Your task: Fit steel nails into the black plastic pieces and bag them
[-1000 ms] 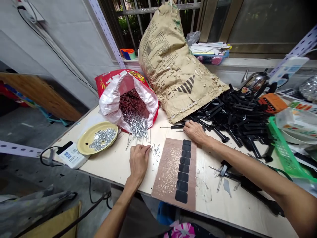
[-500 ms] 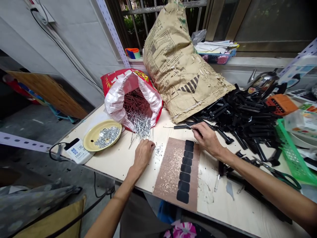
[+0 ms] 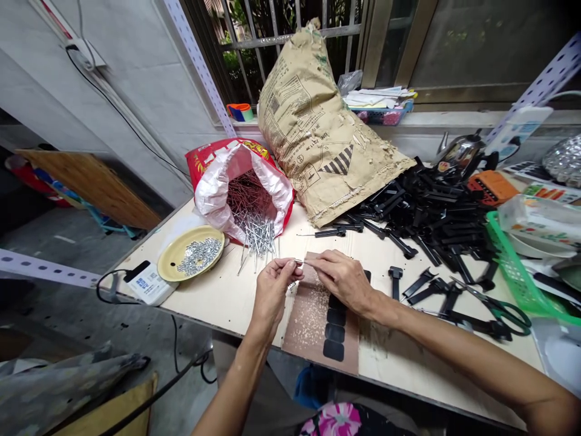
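Observation:
My left hand (image 3: pixel 276 289) is closed in a pinch around a short, thin metal piece (image 3: pixel 298 262), whose exact kind is too small to tell. Opposite it, my right hand (image 3: pixel 345 283) has its fingers pinched at the other end; what they hold is hidden. Both hands are over a brown wood-grain board (image 3: pixel 302 348) with pale specks and a column of black rounded pads (image 3: pixel 334 333). My right hand covers the upper pads. Behind my left hand, silvery metal pins (image 3: pixel 259 235) spill from a red and white bag (image 3: pixel 211 191).
A yellow dish (image 3: pixel 166 260) of small metal bits and a white device (image 3: pixel 147 283) stand at the left. Black plastic parts (image 3: pixel 436 212) pour from a large paper sack (image 3: pixel 313 139). Scissors (image 3: pixel 503 312) and a green basket (image 3: pixel 512 272) are at the right.
My right hand has moved left and toward me, from by the black parts to over the board. My left hand has risen from the table, and the two now meet at the fingertips.

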Available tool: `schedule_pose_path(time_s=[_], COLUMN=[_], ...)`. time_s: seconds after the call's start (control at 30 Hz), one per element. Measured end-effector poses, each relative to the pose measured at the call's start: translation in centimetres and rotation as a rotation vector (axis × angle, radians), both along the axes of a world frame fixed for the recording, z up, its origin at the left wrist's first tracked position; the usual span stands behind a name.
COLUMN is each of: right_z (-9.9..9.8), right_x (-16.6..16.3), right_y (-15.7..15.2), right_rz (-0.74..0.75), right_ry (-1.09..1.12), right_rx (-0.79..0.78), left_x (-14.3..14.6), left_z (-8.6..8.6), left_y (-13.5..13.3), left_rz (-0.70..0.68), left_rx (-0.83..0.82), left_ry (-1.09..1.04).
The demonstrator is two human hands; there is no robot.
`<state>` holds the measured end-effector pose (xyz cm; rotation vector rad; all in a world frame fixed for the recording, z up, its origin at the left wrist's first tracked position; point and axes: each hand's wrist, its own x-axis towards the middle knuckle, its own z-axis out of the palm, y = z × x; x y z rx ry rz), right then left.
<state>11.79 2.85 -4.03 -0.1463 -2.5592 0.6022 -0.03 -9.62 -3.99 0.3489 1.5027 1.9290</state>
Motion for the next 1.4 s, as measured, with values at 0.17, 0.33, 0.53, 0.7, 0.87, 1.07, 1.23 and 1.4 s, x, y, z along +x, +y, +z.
schedule_pose_path(time_s=[0.17,0.33,0.53,0.7,0.87,1.07,1.23,1.4], right_z=[0.3,0.8,0.5,0.3,-0.5,-1.4,-1.4,-0.9], right_x=[0.8,1.3,1.7,1.8,1.9,1.8,2.0,1.9], right_y=[0.0,-0.4,-0.9,-1.2,-1.2,-0.9,-0.8,-0.6], right_rz=[-0.026,-0.069,-0.187,-0.271,-0.311,-0.315,-0.262,-0.193], right_ry=[-0.032,-0.056,-0.016,-0.015,0.058,0.089,0.048,-0.103], right_rx=[0.064,0.127,0.170,0.257,0.419,0.431,0.362,-0.023], left_x=[0.2,0.6,0.4,0.3,0.6,0.8,0.8,0.6], left_z=[0.5,0.6,0.4,-0.2,-0.9,-1.1,-1.2,-1.1], left_y=[0.0,-0.2,-0.4,-0.2,0.0,0.0,0.1,0.2], left_rz=[-0.012,-0.020,-0.039,-0.092,-0.104,-0.114,-0.123,-0.139], left_rx=[0.042,0.032,-0.038,-0.067,-0.071,-0.097,-0.101,-0.145], left_ry=[-0.050,0.055,0.154,0.191,0.188,0.217,0.232,0.268])
